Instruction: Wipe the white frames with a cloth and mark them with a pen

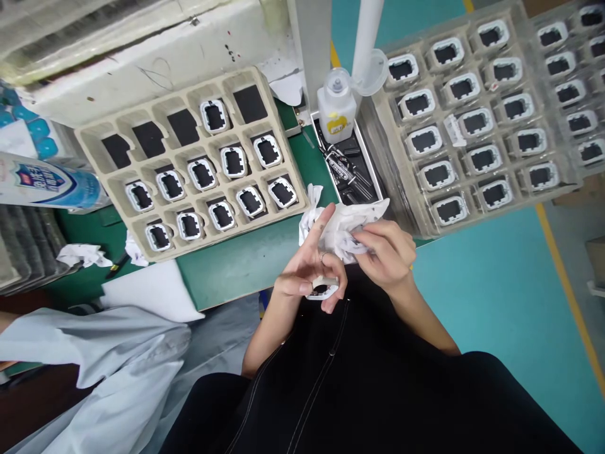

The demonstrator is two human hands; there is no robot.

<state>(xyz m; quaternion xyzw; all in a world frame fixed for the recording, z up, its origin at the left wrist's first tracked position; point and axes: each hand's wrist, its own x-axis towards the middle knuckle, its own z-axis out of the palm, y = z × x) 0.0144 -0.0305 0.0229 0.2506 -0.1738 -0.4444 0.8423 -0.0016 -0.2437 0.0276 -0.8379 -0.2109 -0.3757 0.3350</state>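
We're mid-wipe: left hand (309, 268) pinches the small white-framed part (322, 291) below table edge, right hand (385, 249) clamps the crumpled cloth (343, 227) just above it; next prob. needs cloth pressed onto part.

Hands (350, 258) on white cloth (347, 227); small part (322, 291) beneath

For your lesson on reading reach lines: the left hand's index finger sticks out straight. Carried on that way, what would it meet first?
The left hand points its index finger up into the crumpled white cloth that the right hand holds. The cloth probably comes first; depth is unclear.
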